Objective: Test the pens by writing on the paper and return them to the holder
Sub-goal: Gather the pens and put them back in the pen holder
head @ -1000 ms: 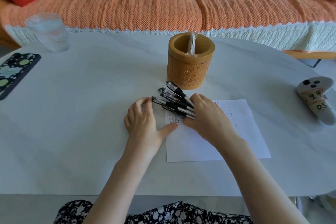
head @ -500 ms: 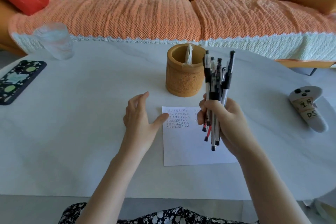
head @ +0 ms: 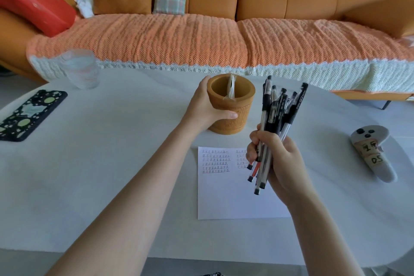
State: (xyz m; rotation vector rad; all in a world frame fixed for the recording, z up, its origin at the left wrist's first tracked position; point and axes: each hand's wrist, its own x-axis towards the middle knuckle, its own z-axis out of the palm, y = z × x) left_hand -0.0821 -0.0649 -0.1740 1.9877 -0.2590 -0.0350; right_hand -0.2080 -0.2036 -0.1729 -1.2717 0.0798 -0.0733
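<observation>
**Pens bunched in one hand, holder steadied by the other**

The pens [head: 276,119] form a tight bundle just right of the frame's centre. Most have clear barrels, black grips and black clipped caps. One barrel near the bottom of the bunch shows red. Their long axis runs nearly straight up the frame with a slight lean to the upper right. The capped ends fan apart at the top and the lower ends poke out below the fist, over the paper.

The holder [head: 234,116] is a tan, round, carved cup standing upright on the white table [head: 112,163], just above centre and just left of the pens. Its mouth is open, with a small clear wrapper leaning inside.

The paper [head: 228,195] is a white sheet lying flat below the holder. Rows of small written marks fill its upper left corner, and a second column of marks is partly hidden behind the fist.

The right hand [head: 281,159] is closed round the middle of the bundle, fingers wrapped over the barrels, and is raised above the sheet. The left hand [head: 205,108] grips the holder from its left side. Its thumb lies across the near wall and its fingers curl behind.

A clear tumbler [head: 80,69] and a dark patterned phone [head: 29,114] sit at the left edge of the table. A white controller [head: 371,152] lies at the right, well apart from the paper.
</observation>
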